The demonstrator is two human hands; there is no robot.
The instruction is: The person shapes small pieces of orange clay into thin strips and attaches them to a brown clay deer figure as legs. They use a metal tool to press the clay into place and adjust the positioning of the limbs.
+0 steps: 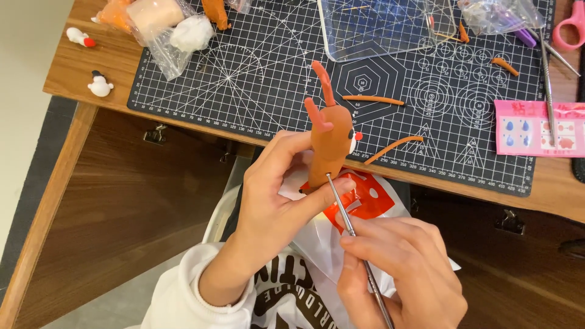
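My left hand (277, 198) grips an orange clay figure (329, 143) with two upright antlers and a small red nose, holding it by the base just in front of the table edge. My right hand (396, 271) pinches a thin metal sculpting tool (350, 228) whose ball tip touches the lower part of the figure. Both hands hover over a white and orange plastic bag (365, 201) on my lap.
A black cutting mat (256, 73) covers the wooden table. On it lie thin orange clay strips (373, 99), a clear acrylic board (390, 27), bags of clay (158, 24), a pink sticker sheet (539, 128), pink scissors (570, 27). Small white figures (99, 85) sit at the left.
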